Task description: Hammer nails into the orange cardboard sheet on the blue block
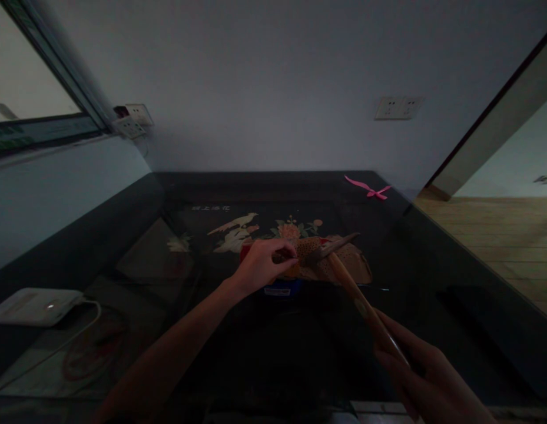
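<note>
My right hand is wrapped round the wooden handle of a claw hammer. The hammer's dark metal head lies over a tan, perforated piece whose kind I cannot make out. Just left of the hammer head is my left hand, its thumb and forefinger pinched together. Whatever sits between those fingertips, if anything, is too small and dark to name. A brownish flat part extends to the right beyond the hammer. Below the left hand shows a blue object with a pale label, partly covered.
The dark, glossy table carries a bird-and-flower picture. A pink ribbon lies at the back right. On the left is a white device with a cable. Behind the table stands a wall with a socket plate.
</note>
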Demonstrator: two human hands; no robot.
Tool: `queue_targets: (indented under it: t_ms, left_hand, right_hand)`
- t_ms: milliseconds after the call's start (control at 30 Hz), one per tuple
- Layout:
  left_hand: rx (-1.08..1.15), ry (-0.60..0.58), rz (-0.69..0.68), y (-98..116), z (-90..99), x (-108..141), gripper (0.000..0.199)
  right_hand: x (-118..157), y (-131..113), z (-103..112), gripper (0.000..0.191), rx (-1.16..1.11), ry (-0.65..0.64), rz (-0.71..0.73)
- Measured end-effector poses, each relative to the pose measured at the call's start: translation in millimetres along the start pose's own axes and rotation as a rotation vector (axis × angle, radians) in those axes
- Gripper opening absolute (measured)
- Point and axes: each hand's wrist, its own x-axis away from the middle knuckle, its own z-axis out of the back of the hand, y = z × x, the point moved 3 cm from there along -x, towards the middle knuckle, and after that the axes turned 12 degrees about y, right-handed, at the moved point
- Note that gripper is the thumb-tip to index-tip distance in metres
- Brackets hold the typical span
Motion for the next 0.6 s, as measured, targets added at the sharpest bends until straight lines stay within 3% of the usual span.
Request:
queue_targets:
  t_ms: [333, 500, 600]
  left_hand:
    - [0.008, -0.009, 0.001, -1.7, 0.4, 0.6, 0.003]
    - [0.044, -0.028, 0.046, -4.0, -2.2, 0.9, 0.003]
    - [0.074, -0.040, 0.082, -7.1, -4.4, 0.9, 0.004]
  right_hand:
    - [-6.1, 2.6, 5.4, 0.065, 0.053, -0.075, -0.001]
    - [-8.8, -9.5, 8.0, 0.059, 0.098, -0.070, 0.089]
    - [-8.3, -25.2, 12.8, 0.054, 0.151, -0.038, 0.229]
